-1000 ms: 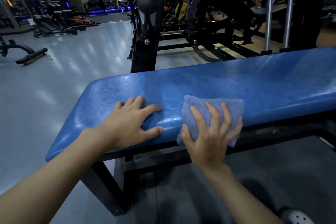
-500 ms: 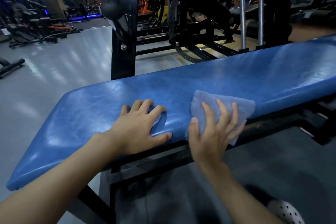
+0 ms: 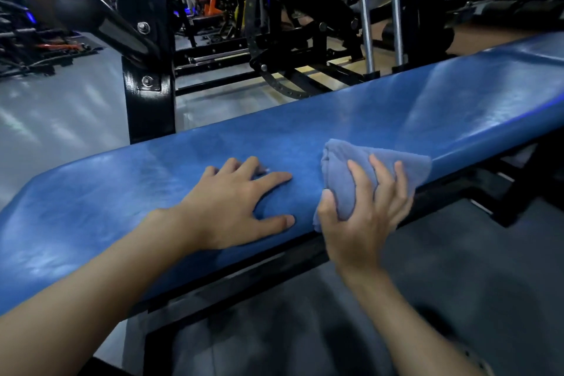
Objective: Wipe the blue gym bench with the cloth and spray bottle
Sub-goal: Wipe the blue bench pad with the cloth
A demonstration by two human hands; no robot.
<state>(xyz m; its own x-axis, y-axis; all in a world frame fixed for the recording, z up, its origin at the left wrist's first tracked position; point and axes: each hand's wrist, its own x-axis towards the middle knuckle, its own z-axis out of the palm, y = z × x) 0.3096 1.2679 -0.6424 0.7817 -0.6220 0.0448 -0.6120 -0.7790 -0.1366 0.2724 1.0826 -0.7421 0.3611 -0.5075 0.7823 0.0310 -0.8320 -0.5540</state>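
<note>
The blue gym bench (image 3: pixel 427 107) runs across the view from lower left to upper right, its padded top shiny. My left hand (image 3: pixel 232 207) rests flat on the pad near its front edge, fingers spread. Just to the right, my right hand (image 3: pixel 363 217) grips a bunched blue-grey cloth (image 3: pixel 341 180) against the bench's front edge, thumb and fingers curled round a fold. No spray bottle is in view.
A black upright post (image 3: pixel 146 70) of a rack stands right behind the bench at the left. More black machine frames and two chrome guide rods (image 3: pixel 363 9) fill the back. Grey floor (image 3: pixel 61 119) lies to the left, dark mat below the bench.
My right hand has slid the cloth to the right along the front edge and bunched it up from flat. The view has shifted right; my left hand stays on the pad.
</note>
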